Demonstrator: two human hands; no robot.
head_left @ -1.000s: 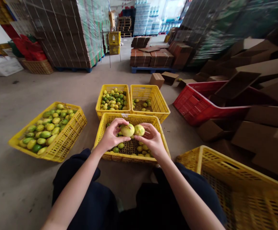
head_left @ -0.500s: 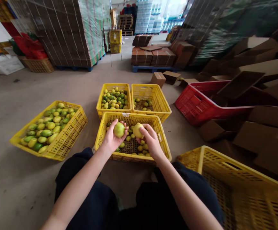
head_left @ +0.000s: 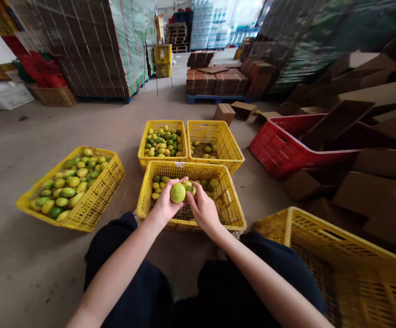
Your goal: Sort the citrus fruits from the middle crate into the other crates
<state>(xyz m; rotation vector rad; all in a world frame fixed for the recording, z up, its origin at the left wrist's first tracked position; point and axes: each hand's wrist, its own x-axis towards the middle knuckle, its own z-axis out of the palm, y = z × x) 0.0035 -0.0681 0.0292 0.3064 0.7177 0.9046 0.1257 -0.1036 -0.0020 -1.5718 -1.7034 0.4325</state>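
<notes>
my left hand (head_left: 169,203) cups a fruit (head_left: 177,193); my right hand (head_left: 205,210) pinches another fruit (head_left: 188,186), short of the crate's far rim (head_left: 204,166).

Five yellow plastic crates (head_left: 182,224) close in, four carrying loose fruit (head_left: 74,181)! One red crate (head_left: 273,155) off to the side, and two yellow-green fruits (head_left: 177,193) between two hands (head_left: 166,201)!
</notes>
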